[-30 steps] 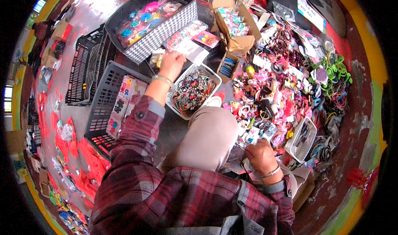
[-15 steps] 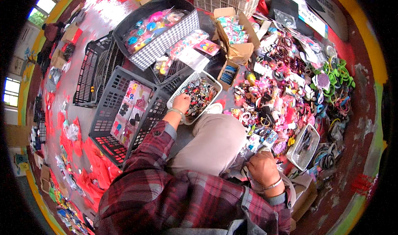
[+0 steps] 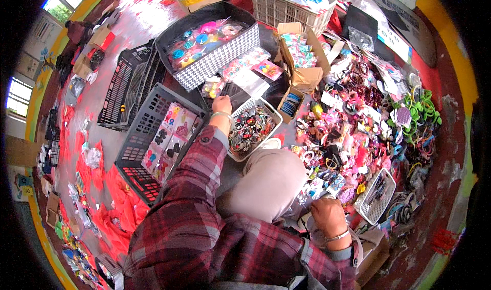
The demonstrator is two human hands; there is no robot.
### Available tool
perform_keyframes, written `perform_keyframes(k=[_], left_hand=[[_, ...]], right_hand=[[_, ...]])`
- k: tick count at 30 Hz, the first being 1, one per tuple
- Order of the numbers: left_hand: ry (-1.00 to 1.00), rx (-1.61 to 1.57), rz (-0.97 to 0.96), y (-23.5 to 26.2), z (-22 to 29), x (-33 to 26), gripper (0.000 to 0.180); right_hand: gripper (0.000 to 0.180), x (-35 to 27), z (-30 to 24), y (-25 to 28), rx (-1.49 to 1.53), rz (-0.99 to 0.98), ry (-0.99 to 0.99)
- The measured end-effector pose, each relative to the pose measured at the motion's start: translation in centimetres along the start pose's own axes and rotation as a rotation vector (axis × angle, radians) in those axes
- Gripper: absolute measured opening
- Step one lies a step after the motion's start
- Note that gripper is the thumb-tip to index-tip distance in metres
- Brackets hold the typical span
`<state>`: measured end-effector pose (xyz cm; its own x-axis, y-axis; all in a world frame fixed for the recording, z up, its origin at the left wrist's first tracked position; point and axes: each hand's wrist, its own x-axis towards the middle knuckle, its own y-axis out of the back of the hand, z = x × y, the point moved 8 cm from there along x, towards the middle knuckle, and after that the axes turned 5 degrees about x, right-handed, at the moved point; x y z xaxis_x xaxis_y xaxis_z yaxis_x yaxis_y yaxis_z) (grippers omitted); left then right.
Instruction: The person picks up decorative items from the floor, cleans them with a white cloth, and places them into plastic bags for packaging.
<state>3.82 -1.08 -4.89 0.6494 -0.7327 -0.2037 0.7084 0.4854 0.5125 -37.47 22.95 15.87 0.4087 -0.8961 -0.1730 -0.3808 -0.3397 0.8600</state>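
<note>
My left hand [image 3: 222,105] is over the upper left edge of a white plastic basket [image 3: 277,117], beside a dark crate. Its fingers look curled, and whatever they hold is hidden. Inside the basket lies a tangle of small hair ties [image 3: 251,126] in black, red and other colours. My right hand [image 3: 329,216] is closed beside my knee, low on the right, near the heap of hair accessories [image 3: 340,142]. Anything in its fingers cannot be made out.
Left of the basket stands a grey crate [image 3: 134,136] with carded accessories. Beyond are a houndstooth-patterned bin [image 3: 220,55], an open carton [image 3: 307,78] and a small box of blue items [image 3: 291,104]. A white basket [image 3: 368,213] sits at right, below green hair ties [image 3: 424,108].
My left hand has moved from above the hair ties out to the basket's upper left edge. My right hand stays closed near my knee. The view has shifted slightly.
</note>
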Motion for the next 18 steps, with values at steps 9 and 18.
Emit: perform_keyframes(k=[9,18], left_hand=[[0.568,-1.277,-0.016,-6.5,-4.6,1.5,0.032],[0.565,-1.323,-0.097,-9.1,-2.5,3.5,0.012]], right_hand=[[0.013,1.8,0.2,-1.7,0.002,-0.124,-0.033],[0.014,2.7,1.3,-3.0,0.003,-0.247,-0.114]])
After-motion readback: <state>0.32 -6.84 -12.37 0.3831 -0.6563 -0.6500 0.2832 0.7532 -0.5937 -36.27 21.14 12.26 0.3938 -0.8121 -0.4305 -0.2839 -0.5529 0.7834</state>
